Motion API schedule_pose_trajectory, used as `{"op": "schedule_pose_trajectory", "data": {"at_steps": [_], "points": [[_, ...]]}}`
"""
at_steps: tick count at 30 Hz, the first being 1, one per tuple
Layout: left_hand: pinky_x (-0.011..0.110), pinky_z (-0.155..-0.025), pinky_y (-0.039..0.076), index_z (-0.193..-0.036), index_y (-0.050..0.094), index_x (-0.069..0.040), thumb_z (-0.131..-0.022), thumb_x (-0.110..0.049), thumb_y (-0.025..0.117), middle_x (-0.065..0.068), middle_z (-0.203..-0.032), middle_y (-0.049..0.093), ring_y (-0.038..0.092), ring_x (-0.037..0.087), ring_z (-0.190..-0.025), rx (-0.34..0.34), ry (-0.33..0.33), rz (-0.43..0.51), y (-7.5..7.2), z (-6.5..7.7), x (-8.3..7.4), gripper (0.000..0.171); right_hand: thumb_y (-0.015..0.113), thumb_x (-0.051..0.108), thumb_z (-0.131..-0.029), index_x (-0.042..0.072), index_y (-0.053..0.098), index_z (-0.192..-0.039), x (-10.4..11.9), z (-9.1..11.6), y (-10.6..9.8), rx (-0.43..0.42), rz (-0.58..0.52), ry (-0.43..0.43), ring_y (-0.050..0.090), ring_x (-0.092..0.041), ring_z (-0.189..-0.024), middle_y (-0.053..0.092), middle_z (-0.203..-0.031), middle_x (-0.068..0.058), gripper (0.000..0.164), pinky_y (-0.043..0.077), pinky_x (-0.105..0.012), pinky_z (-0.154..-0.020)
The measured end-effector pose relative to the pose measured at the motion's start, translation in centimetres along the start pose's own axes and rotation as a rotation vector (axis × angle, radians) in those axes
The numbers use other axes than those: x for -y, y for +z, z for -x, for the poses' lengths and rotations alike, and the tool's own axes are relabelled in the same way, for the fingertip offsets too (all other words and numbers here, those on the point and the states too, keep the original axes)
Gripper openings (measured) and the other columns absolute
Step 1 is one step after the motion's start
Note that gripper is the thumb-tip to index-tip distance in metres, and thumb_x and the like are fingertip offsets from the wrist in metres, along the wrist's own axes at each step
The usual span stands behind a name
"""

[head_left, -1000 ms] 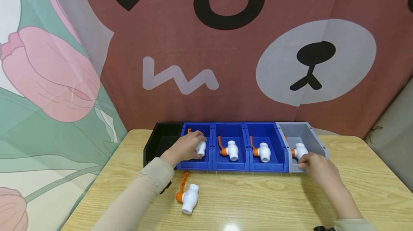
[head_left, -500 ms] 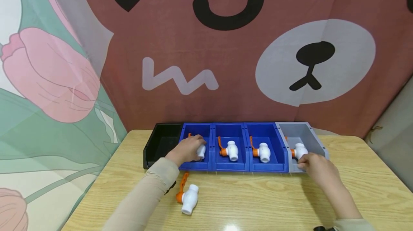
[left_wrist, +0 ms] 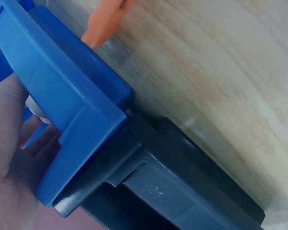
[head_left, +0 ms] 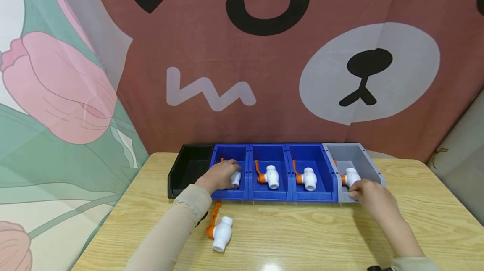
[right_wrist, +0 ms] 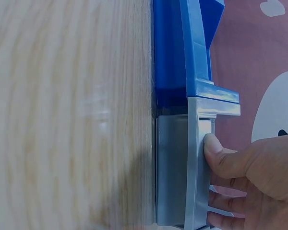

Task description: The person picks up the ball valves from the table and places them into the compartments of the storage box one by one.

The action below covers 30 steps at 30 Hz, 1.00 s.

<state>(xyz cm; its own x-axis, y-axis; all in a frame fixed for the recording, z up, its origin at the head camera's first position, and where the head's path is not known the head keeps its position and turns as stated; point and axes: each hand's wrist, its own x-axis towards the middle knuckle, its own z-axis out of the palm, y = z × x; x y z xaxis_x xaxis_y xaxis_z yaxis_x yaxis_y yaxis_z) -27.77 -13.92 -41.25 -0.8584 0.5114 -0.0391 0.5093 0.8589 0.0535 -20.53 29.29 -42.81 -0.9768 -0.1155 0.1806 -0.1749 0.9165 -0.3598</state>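
In the head view my left hand [head_left: 221, 175] reaches into the leftmost blue bin and holds a white ball valve [head_left: 236, 178] with an orange lever, partly hidden by the fingers. The left wrist view shows that hand [left_wrist: 12, 148] behind the blue bin's front wall [left_wrist: 62, 91], with a bit of white valve beside the fingers. My right hand [head_left: 372, 197] grips the front edge of the grey bin [head_left: 349, 153]. Its thumb lies on the rim and its fingers go inside, as the right wrist view shows. Another ball valve [head_left: 351, 176] lies in that bin, close to the fingertips.
The middle blue bin [head_left: 269, 152] and right blue bin [head_left: 305, 152] each contain a ball valve. A black bin [head_left: 193, 166] stands at the row's left end. One more ball valve [head_left: 222, 234] lies on the wooden table [head_left: 295, 233], near my left forearm. A printed cloth [head_left: 264, 124] hangs behind.
My left hand has moved slightly right and lower into the leftmost blue bin with its valve. The right hand has stayed on the grey bin.
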Motion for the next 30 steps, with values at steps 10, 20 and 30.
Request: {"op": "schedule_pose_trajectory", "data": {"at_steps": [10,20,30], "points": [[0.042,-0.097,0.05,-0.128,0.065,-0.013,-0.08,-0.025,0.085,0.009,-0.131,0.058,0.059,0.027,-0.115,0.031,-0.011,-0.017,-0.12,-0.27,-0.18,0.053,0.076,0.012,-0.085,0.007,0.074,-0.087,0.17,0.01,-0.2,0.011,0.0,0.008,0.065,-0.043,-0.08,0.071,-0.091,-0.016,0.005,0.051,-0.056,-0.062],[0.042,-0.097,0.051,-0.129,0.064,-0.014,-0.082,-0.027,0.083,0.009,-0.132,0.057,0.059,0.026,-0.114,0.047,-0.01,-0.04,-0.1,-0.27,-0.09,0.052,0.075,0.013,-0.086,0.007,0.074,-0.089,0.25,-0.08,-0.28,0.031,0.001,0.02,0.065,-0.043,-0.082,0.07,-0.093,-0.017,0.007,0.051,-0.056,-0.062],[0.042,-0.094,0.052,-0.129,0.064,-0.016,-0.085,-0.027,0.08,0.009,-0.134,0.058,0.059,0.025,-0.115,0.057,-0.024,-0.062,-0.09,-0.21,-0.34,0.048,0.074,0.015,-0.088,0.008,0.074,-0.09,0.33,-0.26,-0.54,0.07,0.004,0.043,0.065,-0.041,-0.083,0.07,-0.094,-0.017,0.008,0.051,-0.056,-0.063]]}}
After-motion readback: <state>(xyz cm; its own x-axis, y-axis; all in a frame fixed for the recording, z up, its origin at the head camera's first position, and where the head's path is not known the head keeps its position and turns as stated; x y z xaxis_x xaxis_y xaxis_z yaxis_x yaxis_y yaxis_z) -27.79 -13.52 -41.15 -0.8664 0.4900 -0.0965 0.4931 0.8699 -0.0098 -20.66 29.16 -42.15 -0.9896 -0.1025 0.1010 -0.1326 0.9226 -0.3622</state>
